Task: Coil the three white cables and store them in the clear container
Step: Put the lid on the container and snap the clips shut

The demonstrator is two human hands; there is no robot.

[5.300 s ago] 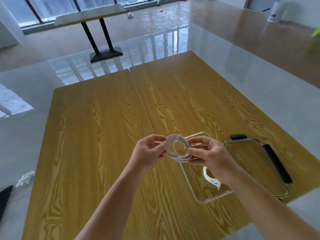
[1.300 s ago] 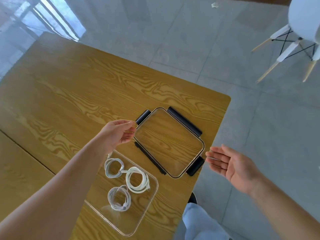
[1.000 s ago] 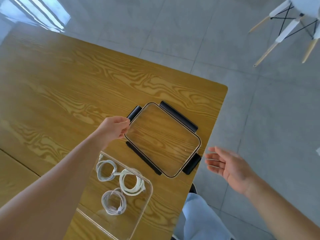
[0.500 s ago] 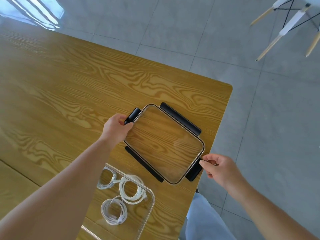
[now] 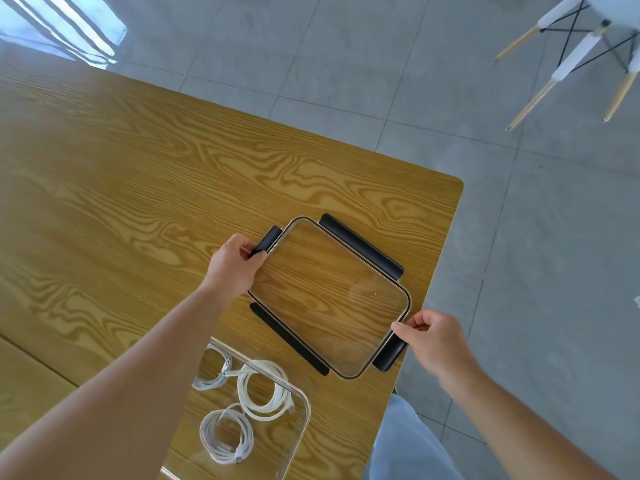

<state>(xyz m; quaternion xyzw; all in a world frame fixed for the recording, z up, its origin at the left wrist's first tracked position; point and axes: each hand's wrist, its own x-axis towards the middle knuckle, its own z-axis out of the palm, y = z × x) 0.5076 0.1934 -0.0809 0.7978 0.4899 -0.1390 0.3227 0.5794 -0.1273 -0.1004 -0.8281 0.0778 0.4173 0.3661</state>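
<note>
A clear rectangular lid with 4 black clip flaps (image 5: 329,299) is lying flat on the yellow-brown wood-grain table (image 5: 138,188), near the table's far right corner. The left hand (image 5: 233,266) is gripping the lid at its far left corner, fingers curled together around the short black flap there and the thumb pressing on the lid's top edge. The right hand (image 5: 433,336) is pinching the opposite near right corner, thumb and fingers closed on the lid's rim just above another short black flap.

The clear rectangular container (image 5: 298,396) is sitting open on the table, near the lid and closer to the person, partly hidden under the left forearm. Inside it, 3 coiled white cables are lying flat on the bottom: 1 thicker coil (image 5: 265,389) towards the right wall, 1 thinner coil (image 5: 225,434) nearer the person, and 1 coil (image 5: 211,375) partly covered by the forearm. The thicker coil is touching the other 2.

A pale blue trouser leg (image 5: 408,441) is showing below the table edge. A white chair with wooden legs (image 5: 571,57) is standing well apart on the grey tiled floor (image 5: 536,237).
</note>
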